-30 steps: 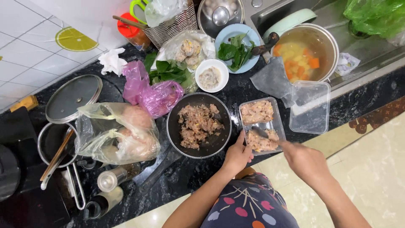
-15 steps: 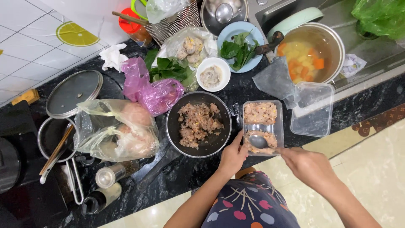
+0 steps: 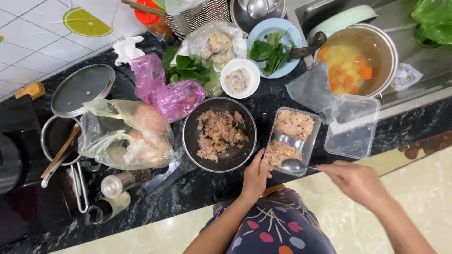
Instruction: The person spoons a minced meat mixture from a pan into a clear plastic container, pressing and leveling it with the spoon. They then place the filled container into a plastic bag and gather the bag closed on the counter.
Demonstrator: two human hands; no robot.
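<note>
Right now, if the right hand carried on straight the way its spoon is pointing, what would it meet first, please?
Probably the minced meat filling in the near compartment of the clear plastic two-part container: the right hand points its metal spoon leftward there. Height is unclear.

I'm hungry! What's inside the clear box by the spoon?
The box holds two heaps of minced mix with yellow bits. The spoon, in the right hand, covers part of the near heap. The bottom underneath is hidden.

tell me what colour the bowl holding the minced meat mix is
Black, seen in the head view: the round bowl beside the left hand.
</note>
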